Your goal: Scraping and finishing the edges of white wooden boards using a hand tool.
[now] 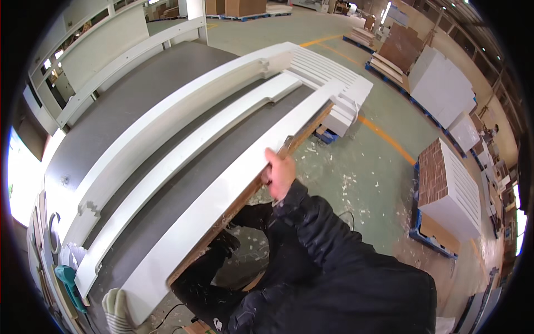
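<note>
A long white board [222, 186] with a rough brown edge lies slantwise along the near side of a dark grey table [186, 172]. At its near left end, my left hand [115, 310], in a pale striped glove, has its fingers closed over the board's corner. My bare right hand [281, 175] is closed against the brown edge, thumb on the white face and fingers curled below. Whatever lies inside those fingers is hidden. Just beyond this hand the edge has a small notch. Two more white boards with cut-outs, a narrow one [189, 142] and a farther one [161, 119], lie roughly alongside.
A teal-handled tool [68, 281] and a roll of tape [54, 232] sit at the table's left end. White slats [328, 69] are stacked at the far end. White chips litter the green floor [356, 167]. Right of me stands a pallet of panels [450, 183].
</note>
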Available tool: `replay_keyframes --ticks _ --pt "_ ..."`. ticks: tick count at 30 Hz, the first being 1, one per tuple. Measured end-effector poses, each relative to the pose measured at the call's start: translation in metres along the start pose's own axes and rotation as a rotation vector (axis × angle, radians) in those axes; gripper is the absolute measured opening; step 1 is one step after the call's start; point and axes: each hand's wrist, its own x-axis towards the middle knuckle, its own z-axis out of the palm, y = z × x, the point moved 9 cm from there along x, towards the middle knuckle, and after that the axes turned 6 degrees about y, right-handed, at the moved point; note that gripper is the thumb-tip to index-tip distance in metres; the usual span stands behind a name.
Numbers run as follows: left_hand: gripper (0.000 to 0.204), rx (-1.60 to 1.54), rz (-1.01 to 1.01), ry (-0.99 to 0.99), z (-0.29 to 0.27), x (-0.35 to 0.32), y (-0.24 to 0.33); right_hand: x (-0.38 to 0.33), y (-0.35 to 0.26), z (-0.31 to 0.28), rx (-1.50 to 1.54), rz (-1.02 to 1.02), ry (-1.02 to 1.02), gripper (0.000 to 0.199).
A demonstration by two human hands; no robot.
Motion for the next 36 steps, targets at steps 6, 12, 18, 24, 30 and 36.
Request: replay_keyframes --ticks 6,12,18,24,30,36 --pt "0.114 0.296 -0.655 -0.141 0.033 -0.054 -0.193 -0.015 0.055 0.109 -0.157 0.079 -0.224 0.024" --pt "0.127 0.493 -0.561 -0.321 0.042 -0.152 -0.389 -0.036 0.136 0.176 -0.676 0.295 -0.571 0.03" --pt "0.093 0.248 -0.666 -0.211 0.038 0.023 -0.247 -0.06 0.065 0.125 -0.66 0.217 -0.717 0.034" --pt "0.042 0.095 -0.252 0.336 0.049 0.272 -0.136 -0.067 0.016 0.039 -0.724 0.087 -0.492 0.027" --pt "0.055 0.037 -0.508 0.179 0.117 0.356 -0.231 -0.059 -0.018 -0.07 -0.7 0.1 -0.282 0.021" --pt "0.06 -0.121 -0.372 0.447 0.083 0.32 -0.141 -0.049 -0.033 -0.142 -0.57 0.079 -0.05 0.021"
